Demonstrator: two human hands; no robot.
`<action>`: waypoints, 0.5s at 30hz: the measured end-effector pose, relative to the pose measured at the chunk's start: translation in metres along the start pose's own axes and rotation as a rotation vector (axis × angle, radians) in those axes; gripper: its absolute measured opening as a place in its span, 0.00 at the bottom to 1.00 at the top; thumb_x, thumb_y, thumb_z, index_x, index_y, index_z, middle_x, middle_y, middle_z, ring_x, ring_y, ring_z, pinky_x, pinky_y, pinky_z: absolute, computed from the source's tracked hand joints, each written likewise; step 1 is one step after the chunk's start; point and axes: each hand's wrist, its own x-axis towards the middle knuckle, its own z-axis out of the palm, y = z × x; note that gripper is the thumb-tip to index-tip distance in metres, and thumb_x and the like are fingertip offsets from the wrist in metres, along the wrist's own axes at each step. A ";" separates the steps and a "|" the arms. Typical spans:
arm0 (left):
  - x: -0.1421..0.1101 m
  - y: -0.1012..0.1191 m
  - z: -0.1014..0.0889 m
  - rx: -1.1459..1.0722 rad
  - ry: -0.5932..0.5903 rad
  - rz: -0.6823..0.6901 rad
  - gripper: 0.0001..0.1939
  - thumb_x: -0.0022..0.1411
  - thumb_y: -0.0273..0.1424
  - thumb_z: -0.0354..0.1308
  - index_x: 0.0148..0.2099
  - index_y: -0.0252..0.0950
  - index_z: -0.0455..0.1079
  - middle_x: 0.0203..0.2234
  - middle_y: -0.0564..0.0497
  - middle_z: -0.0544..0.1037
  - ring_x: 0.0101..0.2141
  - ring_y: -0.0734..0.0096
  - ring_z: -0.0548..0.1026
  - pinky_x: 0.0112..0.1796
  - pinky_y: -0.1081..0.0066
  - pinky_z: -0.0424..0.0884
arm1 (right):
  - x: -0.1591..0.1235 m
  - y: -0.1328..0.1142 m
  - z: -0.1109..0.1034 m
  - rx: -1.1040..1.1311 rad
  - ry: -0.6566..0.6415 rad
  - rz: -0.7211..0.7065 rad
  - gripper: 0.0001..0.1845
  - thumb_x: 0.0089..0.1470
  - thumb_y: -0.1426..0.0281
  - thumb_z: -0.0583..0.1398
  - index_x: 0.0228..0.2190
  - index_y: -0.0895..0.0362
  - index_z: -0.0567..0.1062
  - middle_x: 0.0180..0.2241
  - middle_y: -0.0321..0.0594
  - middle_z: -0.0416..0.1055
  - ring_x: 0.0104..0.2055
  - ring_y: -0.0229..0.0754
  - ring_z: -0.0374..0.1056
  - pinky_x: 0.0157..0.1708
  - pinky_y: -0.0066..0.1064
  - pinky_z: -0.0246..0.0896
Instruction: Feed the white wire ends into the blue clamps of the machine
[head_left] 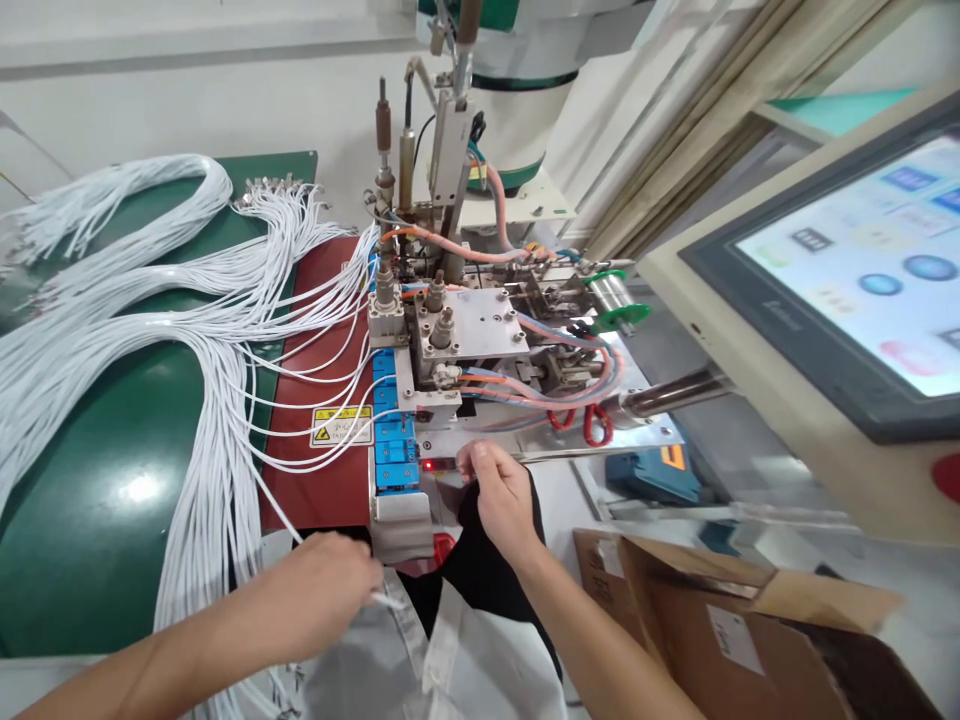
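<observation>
My left hand (326,585) is closed around a white cable (279,510), whose short end pokes out past my fingers over my lap. My right hand (501,498) is curled with the thumb on top, just right of a small red light (428,465) on the machine; whether anything sits in its fingers is hidden. Between the hands and a little farther off runs a row of blue clamps (396,450). Several white cables lead into these clamps from a big cable bundle (206,400) on the left.
A green table (97,520) and a dark red plate (315,492) with a yellow warning label (341,426) lie left. The machine (480,325) carries a wire spool (616,300). A touchscreen panel (862,260) juts in at right, above an open cardboard box (697,620).
</observation>
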 end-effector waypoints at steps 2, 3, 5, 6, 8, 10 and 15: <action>0.018 0.020 -0.019 -0.147 -0.063 0.025 0.09 0.58 0.28 0.49 0.32 0.41 0.71 0.26 0.54 0.76 0.27 0.72 0.73 0.30 0.75 0.64 | -0.005 0.002 0.000 0.071 -0.023 -0.013 0.20 0.54 0.59 0.52 0.19 0.58 0.68 0.19 0.35 0.62 0.21 0.34 0.57 0.23 0.27 0.54; 0.026 0.027 -0.026 -0.213 0.017 -0.019 0.10 0.60 0.29 0.48 0.34 0.40 0.71 0.28 0.54 0.76 0.29 0.73 0.73 0.31 0.76 0.64 | -0.008 0.003 0.000 0.115 -0.034 -0.019 0.20 0.54 0.58 0.51 0.21 0.58 0.70 0.20 0.36 0.64 0.22 0.35 0.58 0.23 0.28 0.55; 0.038 0.034 -0.031 -0.269 0.145 -0.079 0.10 0.60 0.30 0.48 0.34 0.39 0.71 0.28 0.53 0.76 0.29 0.73 0.72 0.31 0.76 0.64 | -0.013 0.003 -0.001 0.200 -0.047 -0.033 0.20 0.55 0.57 0.50 0.25 0.58 0.73 0.22 0.39 0.67 0.23 0.37 0.61 0.24 0.29 0.58; 0.042 0.035 -0.030 -0.284 0.197 -0.102 0.10 0.60 0.30 0.48 0.34 0.38 0.71 0.28 0.53 0.76 0.29 0.72 0.72 0.31 0.75 0.65 | -0.015 0.002 -0.001 0.229 -0.054 -0.038 0.19 0.54 0.57 0.51 0.28 0.58 0.74 0.23 0.40 0.68 0.24 0.38 0.63 0.24 0.30 0.60; 0.048 0.034 -0.024 -0.314 0.253 -0.116 0.09 0.60 0.29 0.49 0.34 0.38 0.71 0.28 0.53 0.76 0.30 0.72 0.72 0.32 0.74 0.65 | -0.017 -0.003 -0.002 0.227 -0.060 -0.035 0.14 0.51 0.60 0.56 0.30 0.56 0.75 0.24 0.39 0.70 0.24 0.38 0.65 0.25 0.31 0.62; 0.051 0.032 -0.018 -0.368 0.294 -0.112 0.09 0.59 0.28 0.50 0.36 0.38 0.72 0.29 0.53 0.76 0.31 0.72 0.72 0.34 0.74 0.66 | -0.016 -0.010 -0.001 0.165 -0.057 -0.022 0.07 0.46 0.65 0.60 0.28 0.55 0.75 0.24 0.38 0.71 0.25 0.37 0.66 0.26 0.30 0.63; 0.060 0.032 -0.007 -0.651 0.401 -0.187 0.11 0.57 0.31 0.52 0.41 0.36 0.71 0.29 0.51 0.76 0.26 0.73 0.71 0.30 0.74 0.69 | -0.014 -0.015 0.013 0.193 -0.021 0.075 0.07 0.41 0.70 0.63 0.28 0.55 0.73 0.23 0.35 0.70 0.25 0.36 0.66 0.27 0.28 0.64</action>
